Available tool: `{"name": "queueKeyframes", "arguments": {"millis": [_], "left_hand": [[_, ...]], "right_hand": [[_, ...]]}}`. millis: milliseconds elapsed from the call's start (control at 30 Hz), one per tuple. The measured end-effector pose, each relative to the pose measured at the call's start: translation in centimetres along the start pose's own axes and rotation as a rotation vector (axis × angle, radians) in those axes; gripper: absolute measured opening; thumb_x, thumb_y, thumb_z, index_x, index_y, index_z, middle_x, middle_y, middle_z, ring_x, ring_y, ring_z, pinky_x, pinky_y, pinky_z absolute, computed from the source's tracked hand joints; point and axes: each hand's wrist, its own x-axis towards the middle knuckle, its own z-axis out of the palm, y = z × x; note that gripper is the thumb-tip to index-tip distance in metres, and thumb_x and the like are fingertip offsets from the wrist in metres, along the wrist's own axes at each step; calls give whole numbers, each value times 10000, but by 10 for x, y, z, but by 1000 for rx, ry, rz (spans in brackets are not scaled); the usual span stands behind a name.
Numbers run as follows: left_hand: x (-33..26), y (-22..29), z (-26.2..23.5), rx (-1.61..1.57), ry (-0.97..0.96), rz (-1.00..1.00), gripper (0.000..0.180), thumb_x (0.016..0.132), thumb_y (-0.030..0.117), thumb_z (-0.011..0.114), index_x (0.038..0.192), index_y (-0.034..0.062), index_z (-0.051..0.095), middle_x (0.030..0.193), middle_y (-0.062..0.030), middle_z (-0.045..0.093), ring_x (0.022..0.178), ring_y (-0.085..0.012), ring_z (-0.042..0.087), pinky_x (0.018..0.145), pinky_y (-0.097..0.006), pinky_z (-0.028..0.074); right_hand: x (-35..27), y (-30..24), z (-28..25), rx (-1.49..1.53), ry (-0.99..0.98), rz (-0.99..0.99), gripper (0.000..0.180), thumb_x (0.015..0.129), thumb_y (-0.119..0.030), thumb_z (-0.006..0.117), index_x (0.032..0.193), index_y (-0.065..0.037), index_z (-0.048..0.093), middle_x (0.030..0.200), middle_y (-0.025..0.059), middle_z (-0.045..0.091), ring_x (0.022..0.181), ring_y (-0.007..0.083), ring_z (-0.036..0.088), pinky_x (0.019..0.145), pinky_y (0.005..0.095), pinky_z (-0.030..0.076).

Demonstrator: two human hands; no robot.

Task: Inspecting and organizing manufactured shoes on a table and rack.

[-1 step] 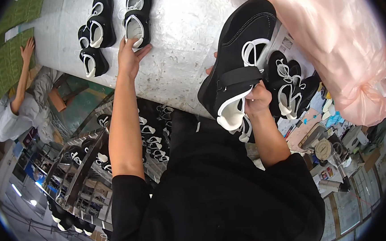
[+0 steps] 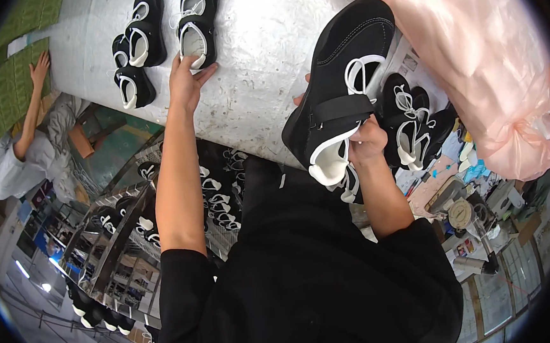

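Observation:
My left hand (image 2: 188, 85) grips the heel of a black shoe (image 2: 197, 21) with white trim and white laces, which rests on the pale table. Its thumb is at the heel opening and its fingers curl round the back. Raised close to me on the right is another black shoe (image 2: 335, 81), toe pointing away, with a black strap across it and a white heel lining. My right hand (image 2: 367, 144) is closed on this shoe; the thumb side shows by the opening, and fingertips peek out past the sole. The rest of that hand is hidden behind the shoe.
More black shoes (image 2: 146, 40) stand on the table (image 2: 258, 64) at left. Others (image 2: 405, 121) lie right of the raised shoe, beside a large pink plastic bag (image 2: 464, 50). A rack of shoes (image 2: 219, 201) is below the table edge. Another person's hand (image 2: 39, 70) touches green fabric (image 2: 2, 104).

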Motion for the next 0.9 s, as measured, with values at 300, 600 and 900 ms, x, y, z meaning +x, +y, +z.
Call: {"name": "queueKeyframes", "arguments": {"millis": [300,600,900], "left_hand": [[-127,2,15,-363,-225,-136,524,945,216,479,1335,-130,418,1331,-305,565,1151,-505,618,1038,-537,539],[-224,30,24,-345,-261,-161,596,978,241,566,1444,-62,352,1285,-260,609,1095,-416,678,952,-493,590],[-261,39,39,-222,-160,-22,704,945,191,636,1515,-42,294,1370,-229,547,1213,-345,620,981,-522,566]], "right_hand": [[-7,4,-3,-168,71,95,810,610,-111,607,1372,116,452,1321,337,573,1178,393,638,1044,452,511],[6,20,22,-31,73,157,838,664,-285,619,1376,124,453,1272,325,582,1089,406,651,922,448,568],[9,31,28,-19,114,145,900,646,-309,546,1427,117,408,1371,282,532,1146,422,610,924,474,557]]}}
